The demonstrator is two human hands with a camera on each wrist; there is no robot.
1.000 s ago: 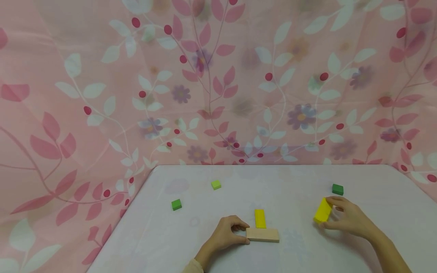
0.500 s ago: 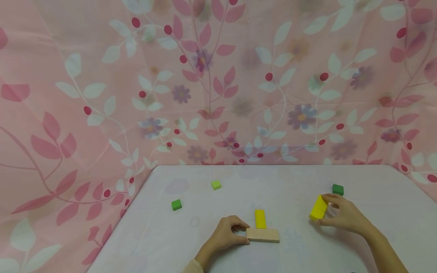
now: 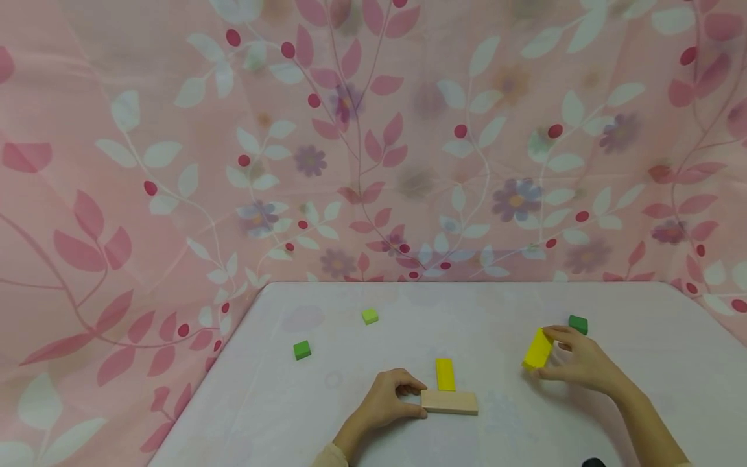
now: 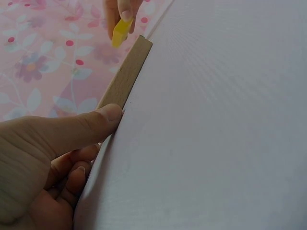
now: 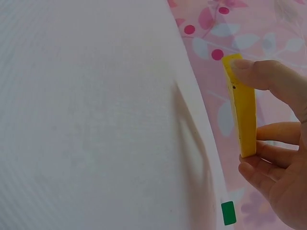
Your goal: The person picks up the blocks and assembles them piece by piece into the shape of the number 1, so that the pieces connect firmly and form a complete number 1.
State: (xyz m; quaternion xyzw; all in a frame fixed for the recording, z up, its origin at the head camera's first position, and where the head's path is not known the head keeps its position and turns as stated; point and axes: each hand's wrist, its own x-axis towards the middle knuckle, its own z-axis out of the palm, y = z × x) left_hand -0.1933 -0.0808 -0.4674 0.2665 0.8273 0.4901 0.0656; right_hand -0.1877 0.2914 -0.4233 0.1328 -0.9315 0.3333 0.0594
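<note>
On the white table a plain wooden block (image 3: pixel 449 402) lies flat. My left hand (image 3: pixel 388 401) pinches its left end between thumb and fingers, the thumb (image 4: pixel 108 115) along its near side in the left wrist view. Directly behind the wooden block lies a flat yellow block (image 3: pixel 445 375). To the right, my right hand (image 3: pixel 583 363) holds a second yellow block (image 3: pixel 538 349) by its two ends, tilted and raised over the table. The right wrist view shows this yellow block (image 5: pixel 243 110) between the thumb above and the fingertips below.
A dark green block (image 3: pixel 578 324) sits behind the right hand. Further left lie a green block (image 3: pixel 301 350) and a light green block (image 3: pixel 370 316). A pink floral cloth (image 3: pixel 373 143) hangs behind the table's far edge. Something small and black (image 3: pixel 593 462) shows at the bottom edge.
My right hand has moved a little left and away from me with the yellow block. The left hand and the wooden block have stayed put. A small black thing has come in at the bottom.
</note>
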